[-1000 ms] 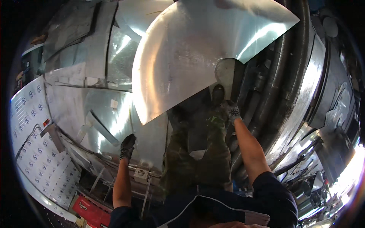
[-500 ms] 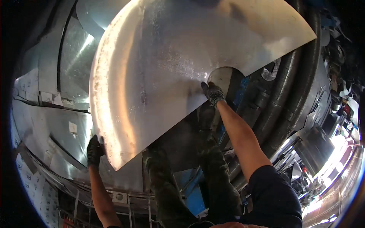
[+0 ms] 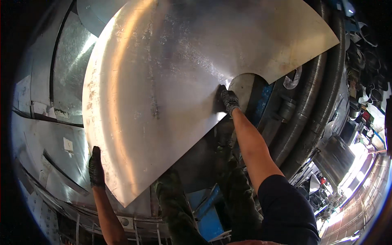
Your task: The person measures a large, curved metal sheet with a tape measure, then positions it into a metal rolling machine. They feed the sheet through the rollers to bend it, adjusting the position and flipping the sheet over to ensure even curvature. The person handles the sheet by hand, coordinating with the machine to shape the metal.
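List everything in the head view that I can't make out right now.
In the head view:
- Metal sheet: far part of its outer rim, cut off by the top edge.
- Whatever lies beneath the sheet: hidden by it.
- Left hand and right hand: their palm sides, hidden by their backs.
- Cluttered items, far right: too small to identify.

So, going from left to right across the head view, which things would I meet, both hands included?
Pale label, gloved left hand, gloved right hand, blue strip, long dark pipes; the fan-shaped metal sheet spans too widely to place.
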The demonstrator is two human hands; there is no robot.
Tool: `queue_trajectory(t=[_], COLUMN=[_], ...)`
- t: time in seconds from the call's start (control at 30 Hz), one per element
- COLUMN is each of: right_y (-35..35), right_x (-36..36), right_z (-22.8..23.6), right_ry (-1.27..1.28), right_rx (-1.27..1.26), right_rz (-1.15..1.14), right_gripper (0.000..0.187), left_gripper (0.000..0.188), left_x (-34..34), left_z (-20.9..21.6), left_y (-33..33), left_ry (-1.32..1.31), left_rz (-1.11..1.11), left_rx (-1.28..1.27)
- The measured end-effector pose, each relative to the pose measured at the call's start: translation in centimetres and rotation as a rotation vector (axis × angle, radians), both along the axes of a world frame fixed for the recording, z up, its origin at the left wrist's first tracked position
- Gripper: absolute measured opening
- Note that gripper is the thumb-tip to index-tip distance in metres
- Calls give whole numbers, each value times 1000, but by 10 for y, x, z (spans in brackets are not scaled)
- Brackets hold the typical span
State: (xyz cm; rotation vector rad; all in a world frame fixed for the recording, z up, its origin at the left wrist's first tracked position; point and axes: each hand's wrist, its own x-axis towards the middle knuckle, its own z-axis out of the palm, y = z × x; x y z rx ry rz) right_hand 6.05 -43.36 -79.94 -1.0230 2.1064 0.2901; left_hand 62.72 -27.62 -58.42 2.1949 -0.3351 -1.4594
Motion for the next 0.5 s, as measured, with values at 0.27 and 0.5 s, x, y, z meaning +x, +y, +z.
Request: queue_trajectory(t=[0.27,0.5], right_y=[10,37], right_x=[-13,-14], right_z=[4,69], right_ry=[-33,-8], right_rx=[66,-18], right_rz=[17,49], right_gripper=[84,77], left_gripper=[47,47], left_x=[-14,-50], left_z=[43,114], left_y=[5,54], left_ry=[-19,-27], left_rz=[16,64], left_rx=[-50,-36])
